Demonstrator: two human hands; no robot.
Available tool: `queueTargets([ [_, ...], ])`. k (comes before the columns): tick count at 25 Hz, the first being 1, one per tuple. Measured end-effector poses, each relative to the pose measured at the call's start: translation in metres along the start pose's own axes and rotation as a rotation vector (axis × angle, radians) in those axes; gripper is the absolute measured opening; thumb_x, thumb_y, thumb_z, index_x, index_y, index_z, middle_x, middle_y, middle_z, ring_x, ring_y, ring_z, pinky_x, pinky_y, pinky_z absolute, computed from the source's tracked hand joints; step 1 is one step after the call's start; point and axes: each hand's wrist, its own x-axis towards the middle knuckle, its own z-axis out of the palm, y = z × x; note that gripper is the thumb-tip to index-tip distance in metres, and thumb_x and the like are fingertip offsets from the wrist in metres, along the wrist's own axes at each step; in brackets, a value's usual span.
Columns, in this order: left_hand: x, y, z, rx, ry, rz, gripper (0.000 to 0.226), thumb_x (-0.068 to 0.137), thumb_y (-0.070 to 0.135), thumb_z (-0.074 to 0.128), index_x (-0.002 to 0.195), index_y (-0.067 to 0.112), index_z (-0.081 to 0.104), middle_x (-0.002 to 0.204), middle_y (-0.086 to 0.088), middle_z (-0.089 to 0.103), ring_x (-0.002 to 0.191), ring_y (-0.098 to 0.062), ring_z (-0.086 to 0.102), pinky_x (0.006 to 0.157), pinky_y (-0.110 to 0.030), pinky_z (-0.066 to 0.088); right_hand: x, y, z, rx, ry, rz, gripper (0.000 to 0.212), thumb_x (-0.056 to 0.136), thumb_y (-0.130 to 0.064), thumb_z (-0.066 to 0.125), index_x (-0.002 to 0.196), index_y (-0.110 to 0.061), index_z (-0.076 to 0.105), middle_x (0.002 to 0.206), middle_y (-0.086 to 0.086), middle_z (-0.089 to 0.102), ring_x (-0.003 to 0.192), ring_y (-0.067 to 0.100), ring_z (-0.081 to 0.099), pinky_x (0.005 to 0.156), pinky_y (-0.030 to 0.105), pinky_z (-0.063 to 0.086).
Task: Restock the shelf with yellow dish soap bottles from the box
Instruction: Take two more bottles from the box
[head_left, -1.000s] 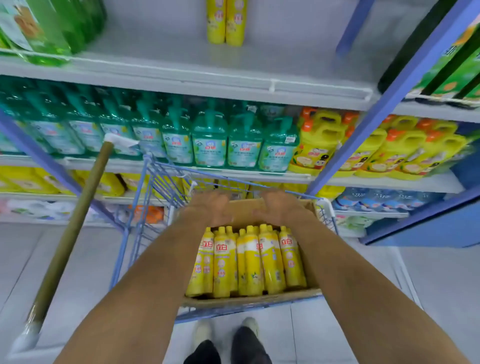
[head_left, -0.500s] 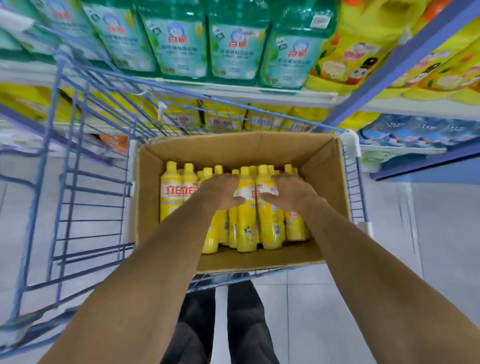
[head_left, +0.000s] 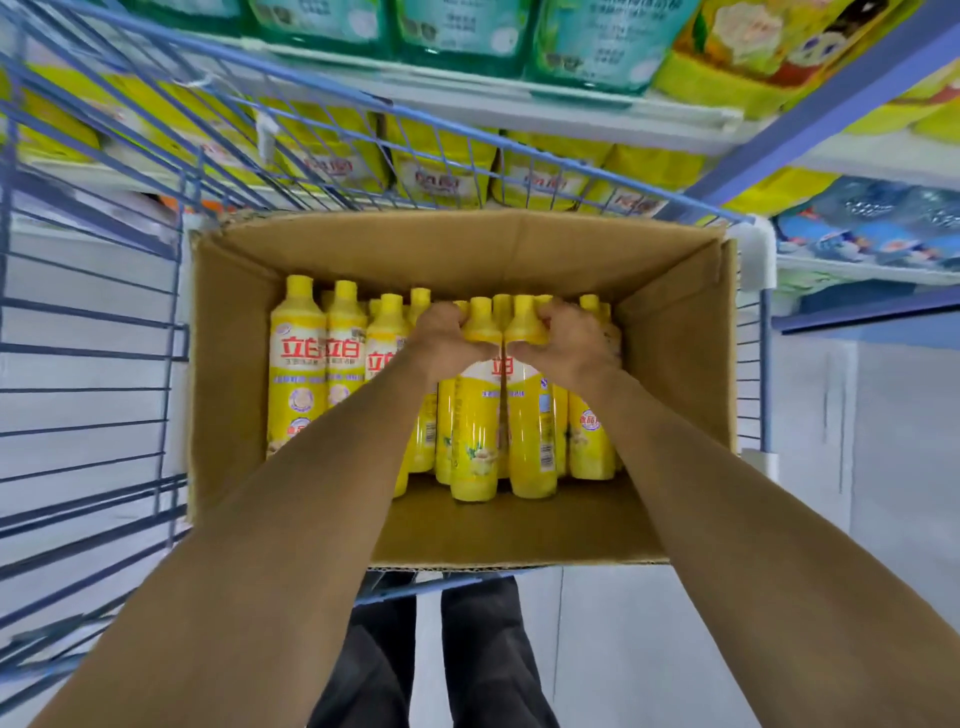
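Observation:
An open cardboard box (head_left: 234, 364) sits in a blue wire cart and holds several yellow dish soap bottles (head_left: 298, 364) standing upright. My left hand (head_left: 447, 338) is closed around the neck of one yellow bottle (head_left: 475, 431) near the middle of the box. My right hand (head_left: 569, 343) grips the neck of the neighbouring yellow bottle (head_left: 532, 436). Both gripped bottles stand higher than the ones around them. The fingers hide parts of the caps behind them.
The blue wire cart (head_left: 93, 338) surrounds the box. Beyond it are white shelves (head_left: 519, 111) with green pouches, yellow refill bags (head_left: 441, 171) and yellow jugs. A blue shelf upright (head_left: 810, 114) slants at the right. My legs stand on grey floor tiles (head_left: 909, 467) below.
The view has dropped closer over the box. Both hands moved from the box's far edge down onto two middle bottles, closed on their necks and raised them slightly.

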Motion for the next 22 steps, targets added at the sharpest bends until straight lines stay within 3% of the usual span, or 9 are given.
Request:
queueTargets([
  [2, -0.005, -0.001, -0.005, -0.147, -0.016, -0.035, 0.034, 0.070, 0.030, 0.090, 0.087, 0.009, 0.068, 0.084, 0.000, 0.067, 0.083, -0.018, 0.065, 0.069, -0.032, 0.051, -0.001, 0.004, -0.006, 0.153, -0.028, 0.034, 0.063, 0.069, -0.048, 0.086, 0.120, -0.016, 0.068, 0.117, 0.002, 0.071, 0.111, 0.021, 0.064, 0.088, 0.030, 0.050],
  [4, -0.015, -0.002, -0.010, -0.275, -0.017, -0.050, 0.042, 0.066, 0.026, 0.091, 0.099, 0.006, 0.073, 0.096, -0.007, 0.075, 0.092, -0.023, 0.071, 0.081, -0.040, 0.059, -0.006, 0.004, -0.012, 0.275, -0.055, 0.044, 0.063, 0.068, -0.046, 0.088, 0.121, -0.019, 0.069, 0.116, -0.003, 0.072, 0.110, 0.016, 0.065, 0.096, 0.035, 0.053],
  [8, -0.034, 0.005, -0.021, -0.292, -0.007, 0.003, 0.081, 0.042, 0.047, 0.089, 0.110, 0.010, 0.066, 0.106, -0.008, 0.073, 0.100, -0.024, 0.071, 0.088, -0.046, 0.059, -0.023, 0.000, -0.014, 0.422, -0.059, 0.038, 0.067, 0.067, -0.058, 0.079, 0.121, -0.020, 0.068, 0.113, -0.003, 0.072, 0.108, 0.018, 0.066, 0.098, 0.045, 0.055],
  [11, -0.056, 0.016, -0.036, -0.332, -0.023, 0.091, 0.059, 0.049, 0.028, 0.094, 0.098, 0.011, 0.067, 0.101, -0.012, 0.074, 0.099, -0.029, 0.072, 0.088, -0.051, 0.059, -0.039, -0.004, -0.023, 0.516, -0.035, -0.036, 0.059, 0.069, -0.051, 0.085, 0.114, -0.017, 0.070, 0.107, -0.003, 0.074, 0.105, 0.019, 0.069, 0.095, 0.049, 0.056],
  [13, -0.074, 0.025, -0.049, -0.314, -0.017, 0.176, 0.045, 0.052, 0.017, 0.093, 0.088, 0.009, 0.067, 0.092, -0.012, 0.075, 0.088, -0.027, 0.072, 0.079, -0.049, 0.059, -0.056, -0.009, -0.038, 0.580, -0.019, -0.101, 0.057, 0.063, -0.053, 0.085, 0.107, -0.018, 0.074, 0.101, -0.002, 0.078, 0.100, 0.018, 0.072, 0.090, 0.050, 0.059],
  [16, -0.098, 0.055, -0.083, -0.341, 0.005, 0.289, 0.047, 0.051, 0.014, 0.093, 0.090, 0.007, 0.068, 0.087, -0.008, 0.072, 0.080, -0.016, 0.064, 0.071, -0.046, 0.056, -0.081, -0.028, -0.072, 0.639, 0.109, -0.188, 0.053, 0.066, -0.048, 0.087, 0.105, -0.014, 0.076, 0.098, 0.003, 0.078, 0.096, 0.018, 0.073, 0.088, 0.051, 0.059],
  [19, -0.124, 0.091, -0.122, -0.375, 0.015, 0.354, 0.051, 0.060, -0.008, 0.089, 0.104, 0.007, 0.066, 0.096, -0.006, 0.073, 0.083, -0.008, 0.069, 0.075, -0.027, 0.056, -0.108, -0.061, -0.115, 0.628, 0.187, -0.293, 0.042, 0.075, -0.034, 0.087, 0.109, -0.012, 0.076, 0.103, 0.002, 0.078, 0.099, 0.021, 0.073, 0.090, 0.044, 0.059],
  [22, -0.152, 0.112, -0.148, -0.383, 0.058, 0.395, 0.064, 0.055, -0.001, 0.092, 0.113, 0.009, 0.065, 0.108, -0.008, 0.073, 0.101, -0.020, 0.070, 0.085, -0.031, 0.057, -0.149, -0.092, -0.150, 0.608, 0.262, -0.357, 0.011, 0.083, -0.014, 0.083, 0.088, -0.019, 0.075, 0.082, -0.014, 0.075, 0.080, 0.001, 0.068, 0.078, 0.026, 0.052],
])
